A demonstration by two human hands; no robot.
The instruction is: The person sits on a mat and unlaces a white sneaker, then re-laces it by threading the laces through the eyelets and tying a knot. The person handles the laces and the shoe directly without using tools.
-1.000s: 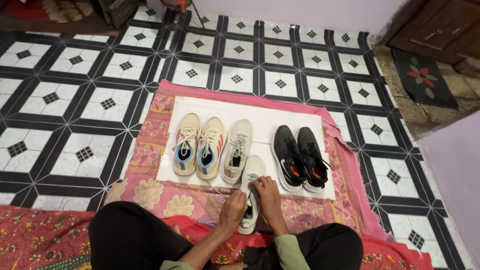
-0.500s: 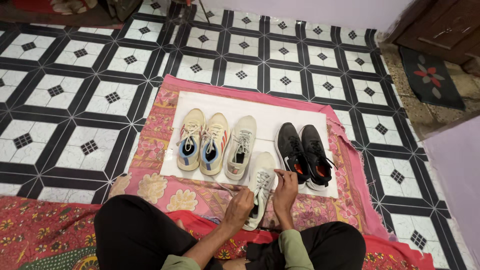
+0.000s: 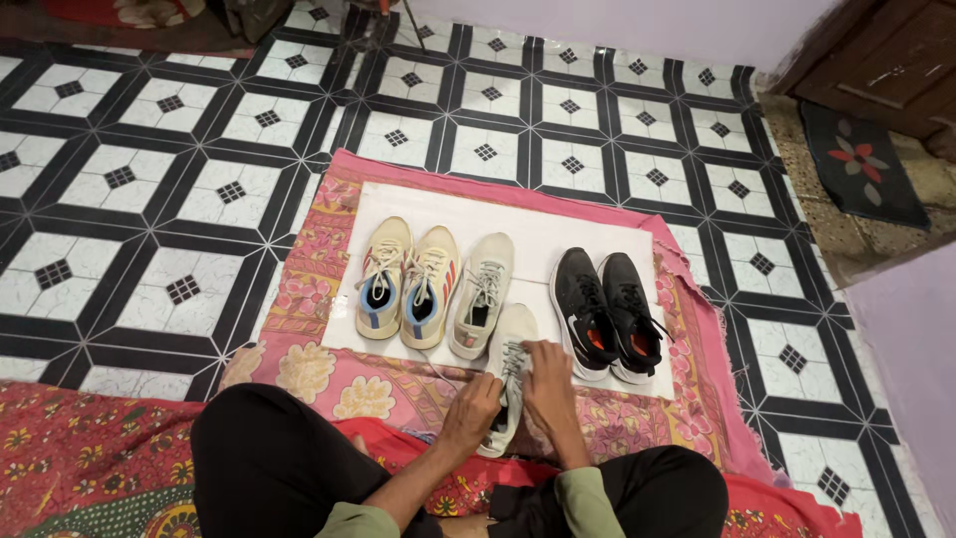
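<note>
A white sneaker [image 3: 511,334] lies in front of me, half on the white sheet [image 3: 518,231] and half on the pink floral cloth [image 3: 319,374]. My left hand [image 3: 471,410] pinches its lace near the shoe's left side. On the shoe's upper, my right hand [image 3: 547,384] grips the laces, fingers curled. The shoe's heel is hidden under my hands. Its matching white sneaker [image 3: 482,294] stands just beyond it on the sheet.
A cream pair with blue insoles [image 3: 408,284] stands left on the sheet, a black pair [image 3: 603,314] right. Black-and-white tiled floor [image 3: 179,199] surrounds the cloth. A red patterned mat [image 3: 90,458] lies under my legs. A dark doormat [image 3: 864,164] and wooden door [image 3: 886,60] are far right.
My right hand drew out to the right with the lace half a second ago, then came back onto the shoe's laces. The left hand stayed on the lace. The view shifted slightly.
</note>
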